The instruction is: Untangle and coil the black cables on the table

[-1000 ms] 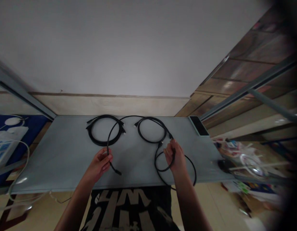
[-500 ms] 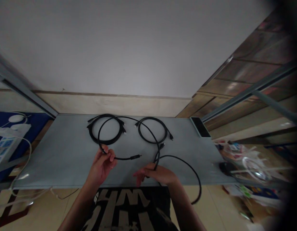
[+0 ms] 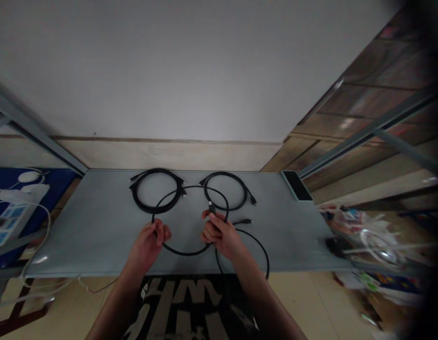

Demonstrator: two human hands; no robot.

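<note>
A loose black cable (image 3: 188,254) forms a loop between my hands. My left hand (image 3: 151,241) pinches it at the loop's left side. Closed around it on the right, my right hand (image 3: 220,232) also holds a plug end (image 3: 212,207) that points up. From there more cable curves right and down over the front edge, and another plug (image 3: 244,221) lies just right of that hand. Behind my left hand lies a thick coil of black cable (image 3: 136,198); a thinner coiled cable (image 3: 245,191) lies behind my right hand.
The grey table (image 3: 98,226) has a phone-like dark object (image 3: 297,185) at its back right corner. A black mouse-like item (image 3: 337,246) and bagged clutter (image 3: 374,241) are at the right. A power strip (image 3: 16,212) with white cords is at the left.
My right hand has moved up and now grips the plug end that hung between the hands. The held cable has drawn into a closed loop, and the trailing part has shifted left.
</note>
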